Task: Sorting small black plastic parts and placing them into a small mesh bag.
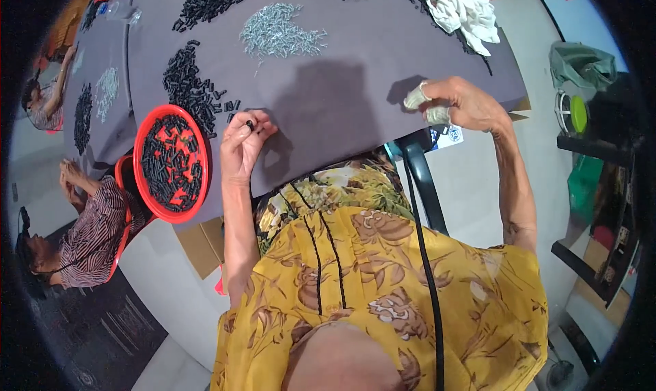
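Observation:
My left hand is raised at the near edge of the table, its fingertips pinched on a small black cylindrical piece. Close beside it, a loose heap of similar short black pieces spreads over the cloth. My right hand hovers over the table's near right edge, fingers bent and apart, with nothing visible between them. Pale covers wrap two of its fingertips. Farther off lies a pile of small silvery metal pins or screws.
A red basket of black pieces stands left of my left hand. More black piles and white cloth gloves lie at the far side of the grey-covered table. Two other people sit at the left.

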`<act>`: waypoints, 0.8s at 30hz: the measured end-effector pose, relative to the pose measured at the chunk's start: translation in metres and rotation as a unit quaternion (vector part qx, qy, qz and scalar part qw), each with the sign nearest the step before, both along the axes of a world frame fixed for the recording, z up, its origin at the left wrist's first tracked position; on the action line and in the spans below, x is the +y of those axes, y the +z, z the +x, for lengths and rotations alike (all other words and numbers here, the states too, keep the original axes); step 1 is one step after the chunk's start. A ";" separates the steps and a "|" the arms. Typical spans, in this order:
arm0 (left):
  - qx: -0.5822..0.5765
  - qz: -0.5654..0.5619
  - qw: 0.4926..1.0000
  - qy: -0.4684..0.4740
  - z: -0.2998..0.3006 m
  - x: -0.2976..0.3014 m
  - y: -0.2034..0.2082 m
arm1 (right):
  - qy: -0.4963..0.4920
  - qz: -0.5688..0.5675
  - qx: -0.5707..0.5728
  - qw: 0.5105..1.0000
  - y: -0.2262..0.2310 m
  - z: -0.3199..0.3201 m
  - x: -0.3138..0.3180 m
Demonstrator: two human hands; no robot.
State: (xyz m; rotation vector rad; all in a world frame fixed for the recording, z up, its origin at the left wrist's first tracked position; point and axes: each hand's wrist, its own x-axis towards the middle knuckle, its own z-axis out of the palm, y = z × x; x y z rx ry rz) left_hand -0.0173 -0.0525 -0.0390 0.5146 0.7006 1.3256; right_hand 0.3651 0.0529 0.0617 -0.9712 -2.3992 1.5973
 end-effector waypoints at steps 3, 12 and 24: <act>0.001 0.008 1.000 -0.012 -0.001 0.001 -0.002 | -0.017 0.028 -0.013 0.999 0.004 -0.001 0.004; -0.024 0.012 1.000 -0.005 0.002 0.003 0.002 | -0.018 0.120 -0.030 0.992 0.009 -0.016 0.016; -0.031 0.013 0.999 -0.010 0.000 0.002 -0.002 | 0.041 0.185 -0.058 0.980 -0.005 -0.044 0.036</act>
